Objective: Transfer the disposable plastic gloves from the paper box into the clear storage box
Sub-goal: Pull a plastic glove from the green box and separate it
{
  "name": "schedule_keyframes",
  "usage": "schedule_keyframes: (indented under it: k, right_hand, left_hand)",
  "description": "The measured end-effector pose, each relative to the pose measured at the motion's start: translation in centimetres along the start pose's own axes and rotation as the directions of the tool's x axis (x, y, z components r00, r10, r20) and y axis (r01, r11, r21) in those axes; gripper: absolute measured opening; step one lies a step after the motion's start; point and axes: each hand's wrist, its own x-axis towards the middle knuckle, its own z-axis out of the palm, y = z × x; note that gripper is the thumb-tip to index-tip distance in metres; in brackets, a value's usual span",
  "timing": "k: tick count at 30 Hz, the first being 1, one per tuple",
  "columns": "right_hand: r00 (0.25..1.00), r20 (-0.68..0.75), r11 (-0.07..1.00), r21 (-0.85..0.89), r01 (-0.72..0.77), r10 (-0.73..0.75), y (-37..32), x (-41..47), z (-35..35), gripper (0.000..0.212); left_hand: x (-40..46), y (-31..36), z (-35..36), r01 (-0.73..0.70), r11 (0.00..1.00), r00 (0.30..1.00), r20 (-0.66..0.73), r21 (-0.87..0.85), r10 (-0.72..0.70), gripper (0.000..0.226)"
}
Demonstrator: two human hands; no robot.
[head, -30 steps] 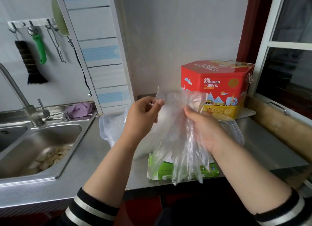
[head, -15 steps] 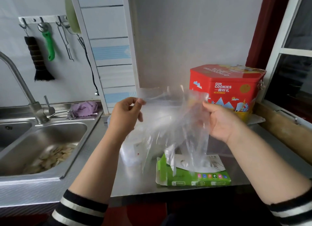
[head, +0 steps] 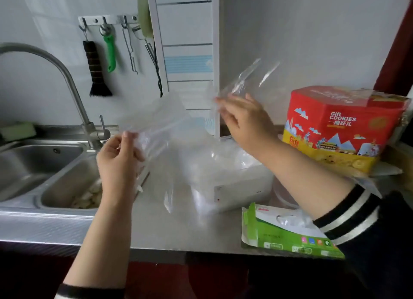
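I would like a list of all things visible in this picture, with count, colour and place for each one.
plastic gloves: a bunch, clear, held up between both hands
clear storage box: one, counter centre
paper box: one, green and white, counter front edge
cookie tin: one, red and yellow, right
sink: one, steel, left
faucet: one, steel, behind sink
brush: one, dark, on wall hooks
green-handled tool: one, on wall hooks
sponge: one, green, far left
left hand: pinches gloves
right hand: holds gloves, raised

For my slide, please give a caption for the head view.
Both hands, left hand and right hand, spread thin transparent plastic gloves above the clear storage box.
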Motion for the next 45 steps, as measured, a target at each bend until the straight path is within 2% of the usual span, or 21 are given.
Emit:
schedule_keyframes:
  k: [1,2,4,5,10,12,16,20,23,25,27,29,31,32,34,36,37,39,41,43,45]
  right_hand:
    - [0.974,0.218,0.997,-0.058,-0.042,0.053,-0.2,-0.7,1.4,0.032]
    - [0.890,0.427,0.985,-0.128,-0.114,0.158,-0.5,-1.3,2.4,0.032]
    - [0.600,0.731,0.945,-0.225,-0.236,0.324,-0.9,-2.3,3.3,0.030]
    - [0.469,0.818,0.935,-0.219,-0.280,0.332,-1.0,-2.5,3.5,0.030]
    - [0.055,0.951,0.854,-0.248,-0.456,0.306,-1.0,-2.0,3.8,0.080]
    - [-0.038,0.951,0.782,-0.276,-0.559,0.308,-0.7,-1.9,3.7,0.077]
    - [0.068,0.937,0.570,-0.150,-0.808,0.343,0.6,-1.7,3.7,0.036]
    - [0.133,0.829,0.135,0.070,-0.988,0.542,2.7,-2.0,3.6,0.011]
    - [0.181,0.761,-0.178,0.363,-0.915,0.623,3.2,-2.1,3.3,0.019]
    - [0.256,0.726,-0.314,0.549,-0.775,0.638,3.1,-1.9,2.8,0.028]
    - [0.429,0.688,-0.234,0.650,-0.723,0.586,2.8,-1.6,2.0,0.053]
    - [0.585,0.655,0.015,0.661,-0.751,0.478,2.1,-1.3,1.4,0.101]
    - [0.664,0.659,0.159,0.657,-0.737,0.354,1.4,-1.2,1.0,0.130]
    - [0.674,0.664,0.180,0.656,-0.733,0.322,1.2,-1.2,1.1,0.128]
    - [0.666,0.701,0.088,0.669,-0.738,0.253,1.0,-1.2,0.8,0.097]
    - [0.661,0.723,-0.109,0.687,-0.719,0.201,0.8,-1.3,0.1,0.041]
    - [0.667,0.721,-0.215,0.693,-0.688,0.190,0.9,-1.4,-0.2,0.028]
    - [0.642,0.734,-0.366,0.673,-0.642,0.221,1.2,-1.4,-0.8,0.020]
    - [0.556,0.779,-0.460,0.622,-0.633,0.289,1.9,-1.1,-1.6,0.020]
    - [0.454,0.793,-0.481,0.608,-0.631,0.406,2.8,-0.1,-2.8,0.008]
    - [0.416,0.688,-0.415,0.706,-0.574,0.595,4.4,1.0,-4.8,0.020]
  left_hand:
    - [0.1,0.2,-0.8,-0.007,1.000,1.000,-0.025,-0.016,0.006,0.022]
    - [0.3,0.3,-1.6,-0.019,1.000,0.999,-0.048,-0.022,0.018,0.023]
    - [0.6,0.3,-2.8,-0.042,0.999,0.997,-0.064,-0.026,0.040,0.024]
    - [0.7,0.2,-3.2,-0.042,0.999,0.997,-0.065,-0.033,0.040,0.024]
    - [0.5,0.0,-3.7,-0.019,0.998,0.999,-0.052,-0.054,0.016,0.023]
    - [0.3,0.4,-3.1,-0.007,0.998,0.999,-0.048,-0.066,0.004,0.023]
    - [0.1,0.9,-2.0,-0.012,0.998,1.000,-0.025,-0.066,0.010,0.023]
    - [0.4,1.2,-1.3,-0.024,0.998,0.999,0.027,-0.054,0.026,0.025]
    - [0.3,1.9,-0.2,-0.007,0.998,0.997,0.081,-0.060,0.012,0.026]
    - [0.1,2.5,0.7,-0.005,0.998,0.991,0.136,-0.067,0.015,0.026]
    - [0.0,3.1,1.7,-0.021,0.998,0.979,0.200,-0.065,0.033,0.025]
    - [-0.1,3.7,2.7,-0.030,0.998,0.960,0.278,-0.050,0.043,0.024]
    - [-0.3,4.3,3.9,-0.031,0.998,0.929,0.368,-0.049,0.047,0.024]
    - [-0.3,4.7,4.3,-0.028,0.998,0.910,0.413,-0.051,0.047,0.025]
    - [-0.3,5.4,5.2,-0.028,0.998,0.874,0.483,-0.054,0.051,0.025]
    - [-0.1,6.0,6.2,-0.010,0.998,0.852,0.521,-0.067,0.044,0.025]
    - [0.0,6.1,6.6,0.004,0.996,0.846,0.532,-0.084,0.041,0.026]
    - [0.3,6.2,7.6,0.033,0.992,0.840,0.541,-0.123,0.039,0.026]
    - [0.6,6.0,8.7,0.035,0.992,0.838,0.545,-0.125,0.039,0.025]
    - [1.0,5.7,9.4,0.004,0.997,0.838,0.544,-0.077,0.038,0.019]
    - [1.3,5.1,9.8,-0.026,1.000,0.851,0.524,-0.002,0.023,0.015]
